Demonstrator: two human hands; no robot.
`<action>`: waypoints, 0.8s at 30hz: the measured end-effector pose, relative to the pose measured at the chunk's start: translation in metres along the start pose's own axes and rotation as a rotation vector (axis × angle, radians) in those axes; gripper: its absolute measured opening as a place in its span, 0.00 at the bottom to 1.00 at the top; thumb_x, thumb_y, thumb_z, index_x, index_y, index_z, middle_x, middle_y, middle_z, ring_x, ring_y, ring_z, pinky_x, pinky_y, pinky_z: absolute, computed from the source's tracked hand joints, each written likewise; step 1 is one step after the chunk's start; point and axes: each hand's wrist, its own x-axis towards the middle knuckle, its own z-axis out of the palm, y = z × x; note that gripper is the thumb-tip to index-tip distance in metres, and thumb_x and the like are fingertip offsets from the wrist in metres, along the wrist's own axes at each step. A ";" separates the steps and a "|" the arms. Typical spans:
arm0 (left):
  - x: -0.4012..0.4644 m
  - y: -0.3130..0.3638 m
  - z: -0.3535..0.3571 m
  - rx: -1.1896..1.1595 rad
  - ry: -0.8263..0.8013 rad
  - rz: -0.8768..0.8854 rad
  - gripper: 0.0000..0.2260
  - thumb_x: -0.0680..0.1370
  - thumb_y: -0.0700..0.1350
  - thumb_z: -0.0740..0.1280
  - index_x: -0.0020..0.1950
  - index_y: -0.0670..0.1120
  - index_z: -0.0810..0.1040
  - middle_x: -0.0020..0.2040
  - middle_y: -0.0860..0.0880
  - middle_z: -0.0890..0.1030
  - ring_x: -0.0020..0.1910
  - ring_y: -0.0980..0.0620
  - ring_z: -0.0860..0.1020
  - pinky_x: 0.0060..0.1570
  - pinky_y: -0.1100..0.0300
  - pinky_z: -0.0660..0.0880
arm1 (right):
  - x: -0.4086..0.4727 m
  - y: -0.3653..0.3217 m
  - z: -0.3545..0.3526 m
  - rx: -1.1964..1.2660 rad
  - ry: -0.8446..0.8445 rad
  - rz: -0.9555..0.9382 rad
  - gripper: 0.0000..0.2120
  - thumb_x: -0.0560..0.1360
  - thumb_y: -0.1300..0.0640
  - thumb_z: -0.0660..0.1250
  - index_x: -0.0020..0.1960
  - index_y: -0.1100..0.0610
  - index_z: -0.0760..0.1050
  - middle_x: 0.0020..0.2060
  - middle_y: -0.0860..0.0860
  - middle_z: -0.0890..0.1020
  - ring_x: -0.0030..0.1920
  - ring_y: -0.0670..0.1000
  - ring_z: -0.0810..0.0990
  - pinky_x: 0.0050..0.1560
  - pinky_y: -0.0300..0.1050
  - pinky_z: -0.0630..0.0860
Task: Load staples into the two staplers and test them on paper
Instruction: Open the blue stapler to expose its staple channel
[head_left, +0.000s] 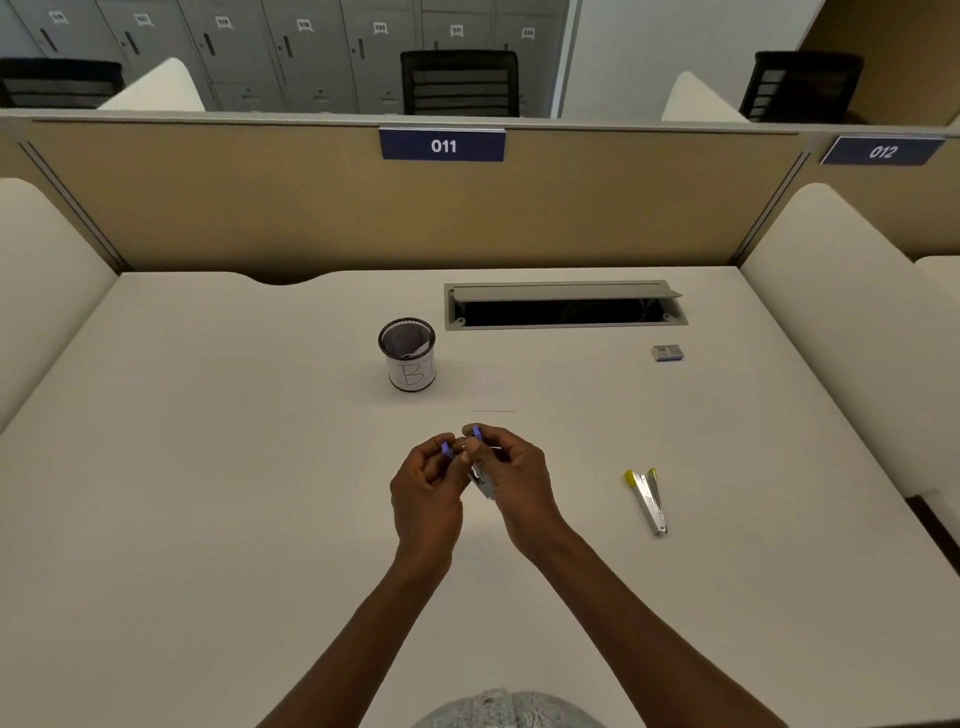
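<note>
Blue-tipped stapler (477, 457) is held up over the middle of the white desk (218, 467), between both hands. Its two blue ends show at the fingertips; the metal body runs down and toward the person between the palms. Whether it is hinged open cannot be told, since the fingers cover most of it.

Left hand (427, 488): fingers curled, thumb and forefinger pinching the left blue end. Right hand (511, 475): fingers curled round the upper part, thumb and fingertips pinching near the other blue end. The two hands touch or nearly touch at the fingertips.

Yellow-tipped stapler (647, 499) lies flat on the desk to the right of the hands, well apart from them, its arms splayed in a narrow V with the yellow ends pointing away from the person.

Small staple box (667, 353), grey and blue, sits farther back on the right, near the cable slot (566, 306), whose flap stands open.

A sheet of paper (493, 389), barely distinguishable from the desk, lies just beyond the hands; only its near edge shows as a thin line.

Black mesh cup (408, 354) with a paper label marked "B1" stands back-centre, left of the slot. Tan partition (260, 208) behind carries a plate reading 011.
</note>
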 end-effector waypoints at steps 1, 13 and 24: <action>0.000 0.001 0.001 0.004 0.001 0.002 0.13 0.74 0.43 0.74 0.58 0.48 0.79 0.49 0.50 0.86 0.50 0.53 0.84 0.55 0.52 0.80 | 0.000 0.001 0.001 0.004 0.011 0.002 0.06 0.75 0.55 0.71 0.51 0.48 0.82 0.46 0.49 0.86 0.49 0.49 0.84 0.47 0.40 0.81; 0.012 0.008 0.001 -0.229 -0.051 -0.081 0.12 0.77 0.37 0.68 0.60 0.46 0.78 0.50 0.50 0.86 0.53 0.52 0.84 0.52 0.58 0.80 | 0.005 -0.019 -0.004 0.071 0.076 -0.061 0.05 0.78 0.59 0.67 0.52 0.54 0.79 0.48 0.55 0.85 0.49 0.52 0.84 0.54 0.43 0.80; 0.030 0.014 -0.003 -0.452 0.041 -0.267 0.16 0.80 0.40 0.65 0.67 0.36 0.73 0.57 0.43 0.82 0.56 0.47 0.82 0.64 0.46 0.74 | 0.004 -0.016 -0.022 0.163 0.056 -0.036 0.06 0.81 0.60 0.61 0.57 0.58 0.72 0.57 0.49 0.83 0.56 0.51 0.83 0.55 0.53 0.79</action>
